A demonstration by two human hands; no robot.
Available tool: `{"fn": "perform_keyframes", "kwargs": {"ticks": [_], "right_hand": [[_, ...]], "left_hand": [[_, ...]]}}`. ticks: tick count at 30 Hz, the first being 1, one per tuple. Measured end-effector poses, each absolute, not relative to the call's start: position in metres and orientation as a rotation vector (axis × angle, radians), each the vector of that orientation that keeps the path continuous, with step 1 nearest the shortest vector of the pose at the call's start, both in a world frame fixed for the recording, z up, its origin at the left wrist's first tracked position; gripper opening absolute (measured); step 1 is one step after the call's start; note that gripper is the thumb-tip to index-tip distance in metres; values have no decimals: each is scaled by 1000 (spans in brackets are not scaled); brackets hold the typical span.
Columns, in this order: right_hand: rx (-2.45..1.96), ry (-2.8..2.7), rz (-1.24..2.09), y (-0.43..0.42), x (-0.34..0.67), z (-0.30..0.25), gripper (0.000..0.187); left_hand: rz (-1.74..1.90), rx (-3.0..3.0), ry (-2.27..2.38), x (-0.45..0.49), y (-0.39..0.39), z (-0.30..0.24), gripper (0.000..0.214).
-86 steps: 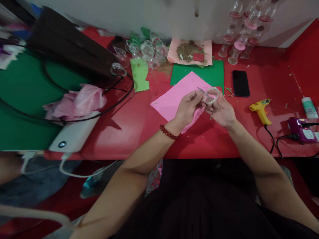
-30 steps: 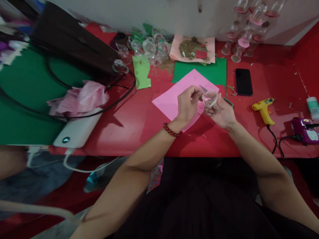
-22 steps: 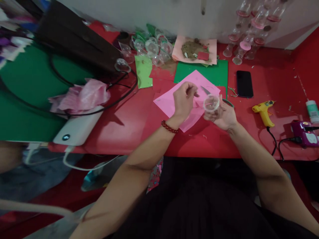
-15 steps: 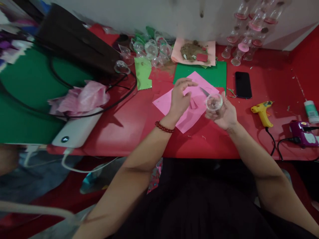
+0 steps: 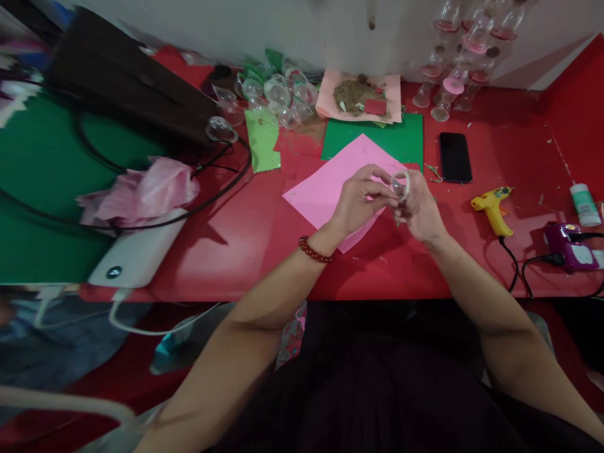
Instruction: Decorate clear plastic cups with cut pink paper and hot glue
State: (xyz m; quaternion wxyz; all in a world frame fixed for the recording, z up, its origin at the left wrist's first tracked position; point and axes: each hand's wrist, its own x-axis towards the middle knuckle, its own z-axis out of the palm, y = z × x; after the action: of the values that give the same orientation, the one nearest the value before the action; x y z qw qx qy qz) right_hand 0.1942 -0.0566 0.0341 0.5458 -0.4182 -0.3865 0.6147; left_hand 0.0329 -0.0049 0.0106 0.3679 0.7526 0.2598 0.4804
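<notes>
A small clear plastic cup with a pale rim is held over the pink paper, tilted. With thumb and fingers pinched, my left hand grips the cup's left side; a red bead bracelet circles that wrist. My right hand is curled around the cup from the right, its fingers partly hidden behind it. Below both hands lies the pink sheet, set cornerwise on the red table. Beyond it is a green sheet.
Several clear cups lie piled at the back. Joined cups stand stacked back right. A phone, yellow glue gun, purple power adapter and white bottle are on the right; a white power bank on the left.
My left hand has moved right, from above the pink paper to the cup, and its fingers have closed on it. The cup has turned sideways. A dark blade near the cup no longer shows.
</notes>
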Motion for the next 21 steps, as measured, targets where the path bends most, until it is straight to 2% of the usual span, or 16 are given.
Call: {"fn": "perform_keyframes", "kwargs": {"ticks": [4,10,14,17,21], "right_hand": [[-976,-940,1405,-59,193,34,51],[-968,-863,1444,-56,188,37,51],[-971,-837,1453,-57,187,41,48],[-961,-807,1454,-58,188,44,48],[-981,-822,1385,-58,185,45,51]], "left_hand": [[1213,1981,634,36,-9,13,10],[1533,2008,724,46,-20,11,21],[1594,1932,855,45,-15,9,22],[1508,1755,926,39,-8,11,20],[1174,1791,896,37,-8,16,22]]}}
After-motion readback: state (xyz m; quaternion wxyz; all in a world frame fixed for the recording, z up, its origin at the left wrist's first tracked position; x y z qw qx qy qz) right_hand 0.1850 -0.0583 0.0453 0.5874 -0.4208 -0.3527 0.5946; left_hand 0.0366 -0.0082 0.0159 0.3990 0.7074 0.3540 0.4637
